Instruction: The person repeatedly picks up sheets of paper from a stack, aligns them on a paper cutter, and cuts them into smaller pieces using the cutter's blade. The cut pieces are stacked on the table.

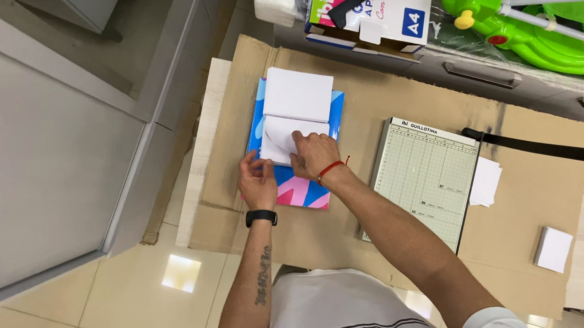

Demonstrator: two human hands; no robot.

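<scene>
Paper cutter beside right hand; white stack well apart

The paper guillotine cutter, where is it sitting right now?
In the head view, the paper guillotine cutter lies flat on the cardboard sheet, just right of the right hand, with small white paper slips at its right edge.

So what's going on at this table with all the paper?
A person is standing over a cardboard-covered table, working on a stack of white sheets that lies on a colourful blue and pink pack. The right hand presses on a curled sheet, while the left hand rests at the pack's edge. Beside them sits a paper cutter with its black lever arm swung out, and a few small white paper pieces lie nearby.
</scene>
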